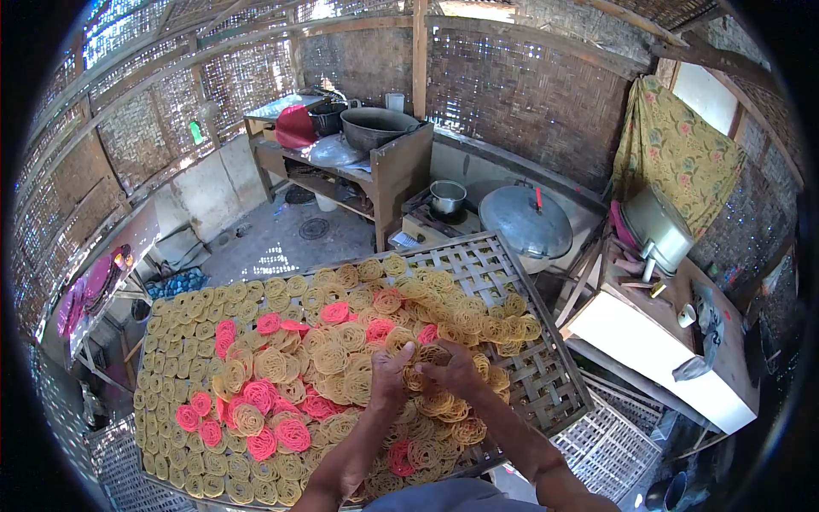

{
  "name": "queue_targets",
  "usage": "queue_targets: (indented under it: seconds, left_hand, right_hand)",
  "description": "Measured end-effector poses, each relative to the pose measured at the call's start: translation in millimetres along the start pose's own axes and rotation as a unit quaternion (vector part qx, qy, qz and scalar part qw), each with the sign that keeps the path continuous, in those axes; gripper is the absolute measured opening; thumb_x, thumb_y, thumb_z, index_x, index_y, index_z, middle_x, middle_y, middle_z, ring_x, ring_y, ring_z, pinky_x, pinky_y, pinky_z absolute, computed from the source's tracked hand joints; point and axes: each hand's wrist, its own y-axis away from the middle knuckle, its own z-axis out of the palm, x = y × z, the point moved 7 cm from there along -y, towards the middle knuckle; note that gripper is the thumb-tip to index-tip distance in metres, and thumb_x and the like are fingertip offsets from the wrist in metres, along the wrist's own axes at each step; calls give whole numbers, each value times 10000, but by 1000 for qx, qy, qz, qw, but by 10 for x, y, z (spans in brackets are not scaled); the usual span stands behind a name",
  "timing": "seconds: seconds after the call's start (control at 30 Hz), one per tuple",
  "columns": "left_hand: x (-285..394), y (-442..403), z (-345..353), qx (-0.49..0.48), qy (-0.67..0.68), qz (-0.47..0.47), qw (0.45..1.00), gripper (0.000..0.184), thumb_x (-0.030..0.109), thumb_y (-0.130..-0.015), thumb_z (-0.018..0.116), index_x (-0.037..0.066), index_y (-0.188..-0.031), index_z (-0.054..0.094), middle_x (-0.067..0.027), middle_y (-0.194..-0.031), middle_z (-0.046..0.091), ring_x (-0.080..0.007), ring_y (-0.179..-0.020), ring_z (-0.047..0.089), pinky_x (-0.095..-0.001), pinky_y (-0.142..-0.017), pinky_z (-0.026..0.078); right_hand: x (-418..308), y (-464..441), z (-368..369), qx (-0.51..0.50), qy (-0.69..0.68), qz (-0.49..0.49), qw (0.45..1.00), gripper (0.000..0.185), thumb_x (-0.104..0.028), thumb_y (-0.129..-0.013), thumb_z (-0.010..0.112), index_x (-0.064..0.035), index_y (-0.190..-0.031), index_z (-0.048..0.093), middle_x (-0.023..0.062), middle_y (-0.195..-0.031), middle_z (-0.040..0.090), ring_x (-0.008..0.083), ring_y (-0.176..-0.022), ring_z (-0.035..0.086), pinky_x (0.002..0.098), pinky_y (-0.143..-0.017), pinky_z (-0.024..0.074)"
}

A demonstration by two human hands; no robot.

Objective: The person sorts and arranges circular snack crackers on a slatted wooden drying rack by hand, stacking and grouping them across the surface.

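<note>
My left hand [390, 375] is closed on a pale yellow coil [398, 340], a round nest of thin noodle-like strands, with the thumb on top. Right beside it, my right hand [450, 372] has its fingers curled round more yellow coils [425, 353]; how many it grips is hidden. Both hands work over a woven bamboo rack [546, 375]. Flat rows of yellow coils [183, 333] cover its left side. Loose yellow and pink coils [260, 394] lie heaped in the middle, and overlapping yellow coils [478, 322] spread to the right of my hands.
Behind the rack stand a large lidded pan [525, 222] and a small pot [448, 198] on a stove. A wooden table [399, 171] holds a big dark pot [375, 128]. At right, a white cabinet [657, 358] bears a metal pot [659, 224]. More woven racks [610, 439] lean below.
</note>
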Motion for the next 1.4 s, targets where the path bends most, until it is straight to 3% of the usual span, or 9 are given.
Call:
queue_targets:
  seconds: [0.43,0.6,0.7,0.8,0.9,0.97,1.0,1.1,1.4]
  left_hand:
    - [-301,-103,-325,27,75,-150,986,220,165,-911,711,-20,-1010,645,-118,-871,713,-184,-646,693,-311,-551,580]
    - [-47,-39,-192,23,-7,-117,993,295,190,-846,772,6,-1043,654,-76,-886,711,-173,-685,683,-316,-570,558]
    - [209,-3,-88,-2,-189,-71,979,401,224,-806,803,15,-1115,655,-86,-936,703,-208,-831,684,-362,-700,557]
    - [353,-109,-118,-43,-535,176,825,479,249,-790,814,24,-1182,656,-139,-1044,687,-263,-975,662,-407,-842,531]
    - [361,-74,28,-40,-592,254,764,657,379,-778,817,47,-1301,601,-239,-1276,602,-368,-1227,554,-492,-1027,440]
    - [152,-42,77,-32,-686,225,691,815,495,-756,803,64,-1390,526,-272,-1398,502,-423,-1343,431,-526,-1117,332]
    - [58,-34,88,-26,-729,212,651,894,553,-745,795,73,-1435,489,-288,-1460,452,-450,-1402,369,-543,-1162,278]
    - [-89,-39,82,-54,-745,185,639,1046,685,-726,736,87,-1510,385,-302,-1529,354,-481,-1482,184,-560,-1215,113]
    - [-99,-28,66,-39,-763,209,610,954,632,-755,748,84,-1475,446,-232,-1492,449,-427,-1473,257,-532,-1219,164]
  right_hand:
    - [-60,16,-22,-19,72,-37,997,270,-148,-871,775,-8,-1074,668,61,-945,690,113,-839,629,308,-745,535]
    - [-133,37,-35,-16,88,11,996,265,-153,-869,776,-19,-1072,672,67,-941,687,133,-856,643,316,-771,536]
    - [-180,39,-107,-30,132,-18,991,295,-158,-857,787,-22,-1093,673,90,-1021,685,159,-928,658,336,-820,548]
    - [-221,-51,-319,-32,261,-117,958,387,-204,-841,796,-26,-1158,661,116,-1187,658,182,-1067,638,364,-908,540]
    - [-285,-330,-824,90,412,-156,893,582,-397,-827,787,-35,-1254,629,161,-1264,627,272,-1164,606,428,-1020,475]
    - [-45,-627,-1226,218,529,-97,815,746,-558,-810,754,-37,-1318,592,190,-1294,607,327,-1212,571,455,-1072,421]
    - [139,-762,-1298,201,549,-55,810,815,-617,-794,727,-26,-1332,570,194,-1321,584,339,-1246,531,472,-1087,391]
    - [433,-952,-1289,172,590,31,788,957,-739,-755,675,-3,-1350,531,207,-1351,548,369,-1298,460,504,-1105,343]
    - [383,-1172,-1304,161,589,65,789,903,-730,-708,731,-1,-1220,584,227,-1217,567,398,-1200,519,485,-1009,429]
